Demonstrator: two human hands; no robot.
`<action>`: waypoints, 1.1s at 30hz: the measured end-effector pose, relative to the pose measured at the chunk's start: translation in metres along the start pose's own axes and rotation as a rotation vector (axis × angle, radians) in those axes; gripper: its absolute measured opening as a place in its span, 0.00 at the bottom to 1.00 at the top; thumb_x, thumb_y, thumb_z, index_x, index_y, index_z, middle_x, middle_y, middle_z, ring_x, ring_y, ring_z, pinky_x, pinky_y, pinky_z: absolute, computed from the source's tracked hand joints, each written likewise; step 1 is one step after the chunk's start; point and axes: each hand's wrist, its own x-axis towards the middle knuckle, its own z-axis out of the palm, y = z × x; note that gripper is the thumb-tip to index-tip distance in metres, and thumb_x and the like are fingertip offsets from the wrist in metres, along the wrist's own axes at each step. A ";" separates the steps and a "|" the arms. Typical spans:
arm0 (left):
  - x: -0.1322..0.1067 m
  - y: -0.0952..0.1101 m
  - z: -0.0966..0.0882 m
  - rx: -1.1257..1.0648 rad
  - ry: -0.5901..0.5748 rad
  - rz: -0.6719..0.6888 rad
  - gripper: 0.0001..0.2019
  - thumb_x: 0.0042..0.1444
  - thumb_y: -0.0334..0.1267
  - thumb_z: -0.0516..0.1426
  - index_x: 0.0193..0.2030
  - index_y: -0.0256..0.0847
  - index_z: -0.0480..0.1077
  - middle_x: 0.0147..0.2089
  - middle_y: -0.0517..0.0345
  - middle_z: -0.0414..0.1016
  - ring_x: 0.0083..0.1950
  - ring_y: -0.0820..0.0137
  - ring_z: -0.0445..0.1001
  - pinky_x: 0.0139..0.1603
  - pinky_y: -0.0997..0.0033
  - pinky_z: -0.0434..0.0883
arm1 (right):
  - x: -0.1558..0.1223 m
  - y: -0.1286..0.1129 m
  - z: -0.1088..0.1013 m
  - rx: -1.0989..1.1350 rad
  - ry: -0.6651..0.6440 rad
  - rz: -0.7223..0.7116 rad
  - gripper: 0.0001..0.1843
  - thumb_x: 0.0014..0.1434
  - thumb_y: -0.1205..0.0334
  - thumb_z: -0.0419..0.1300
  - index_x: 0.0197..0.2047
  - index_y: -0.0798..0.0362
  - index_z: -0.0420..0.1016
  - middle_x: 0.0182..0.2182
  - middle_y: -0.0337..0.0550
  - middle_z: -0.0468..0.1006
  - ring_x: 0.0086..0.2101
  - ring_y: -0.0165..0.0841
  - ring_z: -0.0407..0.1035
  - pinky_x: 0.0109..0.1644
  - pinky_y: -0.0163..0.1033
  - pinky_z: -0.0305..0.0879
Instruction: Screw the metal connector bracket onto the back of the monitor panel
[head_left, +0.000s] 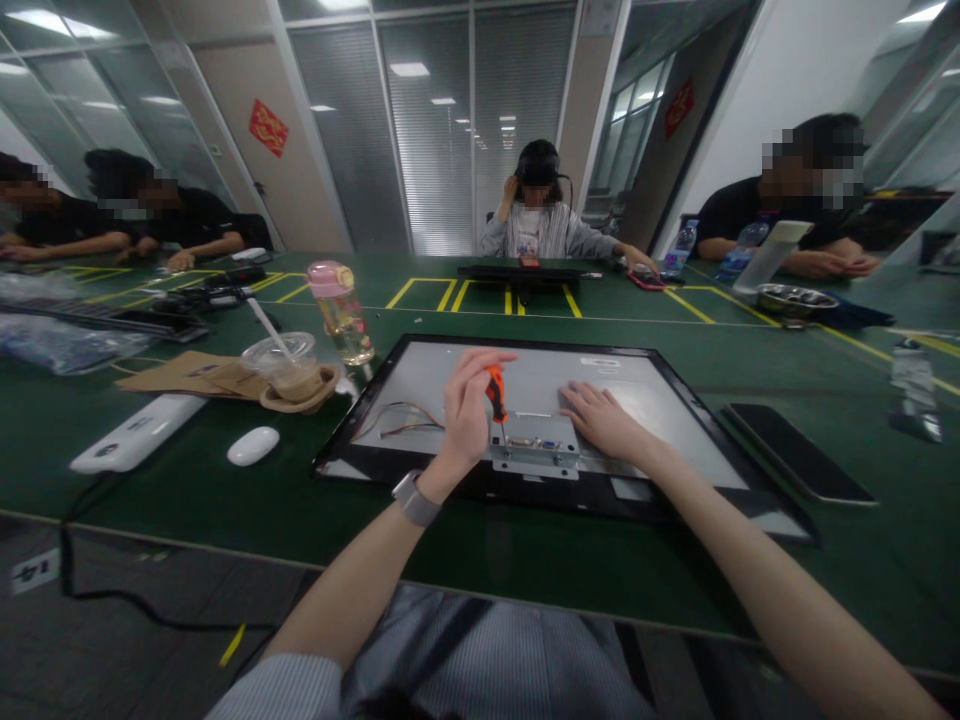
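A monitor panel (660, 385) lies face down on the green table, its grey metal back up. My left hand (466, 405) is closed round an orange-handled screwdriver (496, 393), held upright with its tip on the metal connector bracket (536, 452) near the panel's front edge. My right hand (604, 418) lies flat with fingers stretched out on the metal back, just right of the bracket. Loose coloured wires (397, 418) trail across the panel's left part. A watch sits on my left wrist.
Left of the panel stand a pink-capped bottle (341, 312), a plastic cup with a straw (289, 365), a white mouse (253, 445) and a white bar (139, 432). A dark phone (799, 452) lies to the right. Other people sit round the table; a metal bowl (796, 300) stands far right.
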 end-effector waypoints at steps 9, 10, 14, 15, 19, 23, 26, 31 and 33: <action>-0.002 0.003 0.001 0.093 -0.024 0.068 0.10 0.65 0.34 0.53 0.44 0.40 0.77 0.37 0.55 0.77 0.36 0.72 0.74 0.38 0.72 0.71 | 0.000 0.002 0.002 0.000 0.021 -0.013 0.30 0.71 0.53 0.40 0.70 0.56 0.59 0.68 0.61 0.62 0.67 0.52 0.56 0.66 0.61 0.57; -0.002 0.003 0.000 0.108 -0.023 0.095 0.10 0.65 0.33 0.53 0.44 0.40 0.77 0.36 0.55 0.77 0.37 0.72 0.74 0.39 0.71 0.71 | 0.000 0.002 0.002 -0.001 0.025 -0.013 0.30 0.71 0.53 0.40 0.69 0.56 0.60 0.68 0.61 0.62 0.67 0.52 0.56 0.66 0.61 0.57; -0.002 0.005 0.000 0.211 -0.032 0.219 0.10 0.66 0.31 0.52 0.44 0.39 0.76 0.37 0.55 0.78 0.39 0.71 0.75 0.41 0.69 0.72 | 0.001 0.003 0.005 -0.016 0.029 -0.011 0.29 0.71 0.53 0.41 0.69 0.56 0.60 0.68 0.61 0.62 0.67 0.52 0.56 0.66 0.60 0.57; -0.002 0.005 -0.001 0.253 -0.052 0.268 0.10 0.66 0.31 0.52 0.45 0.39 0.75 0.38 0.54 0.78 0.40 0.70 0.75 0.42 0.68 0.72 | 0.001 0.003 0.006 -0.023 0.029 -0.012 0.29 0.71 0.53 0.41 0.69 0.56 0.60 0.68 0.61 0.62 0.67 0.52 0.56 0.66 0.61 0.57; -0.003 0.007 0.000 0.364 -0.126 0.448 0.11 0.66 0.31 0.53 0.50 0.40 0.74 0.41 0.53 0.78 0.43 0.69 0.75 0.44 0.67 0.73 | 0.001 0.003 0.007 -0.047 0.027 -0.011 0.29 0.71 0.54 0.41 0.69 0.58 0.59 0.68 0.62 0.61 0.66 0.53 0.56 0.65 0.62 0.58; -0.002 0.007 0.001 0.379 -0.074 0.474 0.07 0.63 0.33 0.59 0.46 0.40 0.76 0.34 0.59 0.72 0.35 0.73 0.70 0.37 0.72 0.71 | 0.001 0.001 0.007 -0.051 0.026 -0.013 0.29 0.72 0.55 0.41 0.69 0.60 0.59 0.68 0.63 0.60 0.66 0.54 0.56 0.65 0.61 0.58; 0.000 0.006 -0.002 0.349 -0.052 0.432 0.05 0.63 0.34 0.59 0.42 0.39 0.77 0.32 0.60 0.68 0.34 0.74 0.69 0.37 0.72 0.70 | 0.001 0.001 0.005 -0.054 0.025 -0.010 0.29 0.71 0.55 0.41 0.69 0.59 0.60 0.68 0.62 0.61 0.66 0.53 0.57 0.65 0.61 0.58; 0.008 0.005 -0.012 0.268 -0.228 0.340 0.15 0.67 0.31 0.50 0.50 0.41 0.76 0.41 0.54 0.76 0.43 0.69 0.74 0.44 0.67 0.72 | 0.001 0.001 0.003 -0.052 0.010 -0.015 0.29 0.71 0.54 0.41 0.69 0.59 0.59 0.68 0.61 0.61 0.66 0.53 0.56 0.65 0.60 0.58; 0.012 0.006 -0.016 0.262 -0.263 0.329 0.15 0.66 0.29 0.50 0.51 0.41 0.76 0.40 0.55 0.78 0.41 0.70 0.75 0.44 0.67 0.72 | 0.001 0.002 0.002 -0.040 0.007 -0.017 0.30 0.71 0.53 0.40 0.69 0.58 0.59 0.69 0.61 0.61 0.67 0.53 0.56 0.65 0.60 0.58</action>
